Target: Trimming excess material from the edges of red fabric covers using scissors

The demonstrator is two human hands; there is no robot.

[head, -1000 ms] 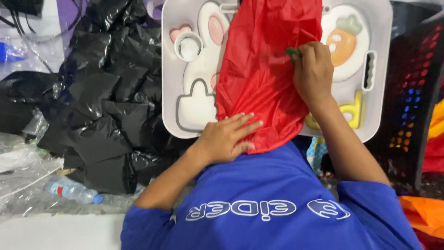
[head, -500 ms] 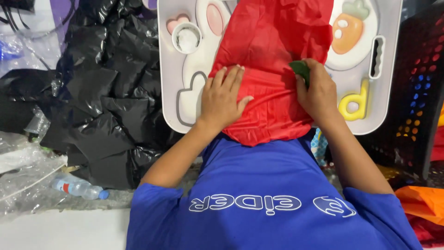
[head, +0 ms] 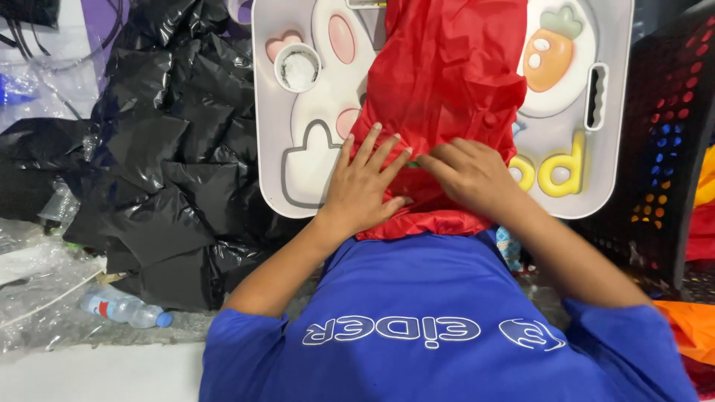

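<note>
Both hands have slid together since half a second ago: the right hand [head: 468,173] has come in from the right edge to meet the left hand [head: 363,187] at the middle of the red fabric [head: 447,82]. That cloth lies draped over the white rabbit-and-carrot tray [head: 603,171]. Left palm is flat, fingers spread, gripping nothing. Right fingers curl over a small green thing [head: 411,164]; whether they pinch it, I cannot tell. Best to keep that flat palm pinning the cloth taut while the right fingertips work close beside it.
</note>
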